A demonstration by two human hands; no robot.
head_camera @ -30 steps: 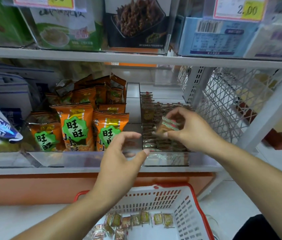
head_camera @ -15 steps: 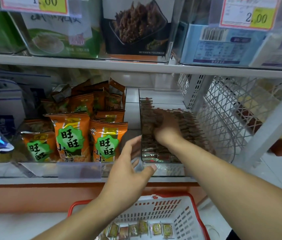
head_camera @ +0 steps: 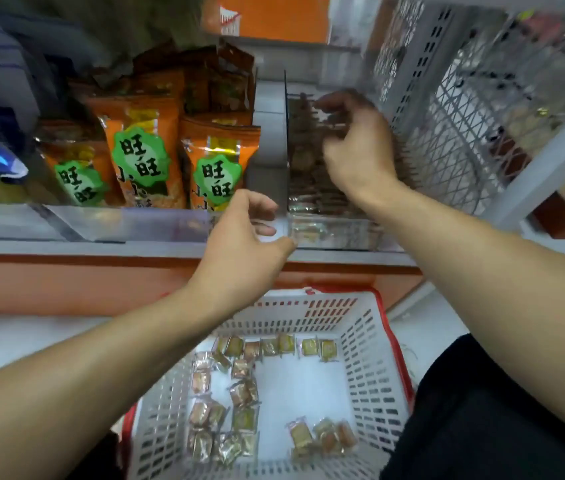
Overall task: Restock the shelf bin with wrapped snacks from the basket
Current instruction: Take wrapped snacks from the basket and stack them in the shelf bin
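Observation:
A clear shelf bin point(head_camera: 336, 233) stands on the shelf, packed with rows of small brown wrapped snacks point(head_camera: 305, 188). My right hand point(head_camera: 357, 147) hovers inside the bin over those rows, fingers loosely curled, with nothing seen between them; the view is blurred there. My left hand point(head_camera: 246, 237) sits at the bin's front left corner, thumb touching the front wall and fingers loosely curled beside the side wall. Below the shelf, a white basket with a red rim point(head_camera: 371, 341) holds several loose wrapped snacks point(head_camera: 243, 393) scattered on its floor.
Orange snack bags point(head_camera: 142, 161) fill the bin to the left. A white wire mesh divider point(head_camera: 447, 133) closes the shelf on the right. The shelf's front edge point(head_camera: 101, 249) runs above the basket. Dark clothing point(head_camera: 481, 410) shows at the lower right.
My right hand carried a wrapped snack into the bin, pressed it among the rows, and now lifts off without it. The left hand stays at the bin's corner. The camera has tilted down.

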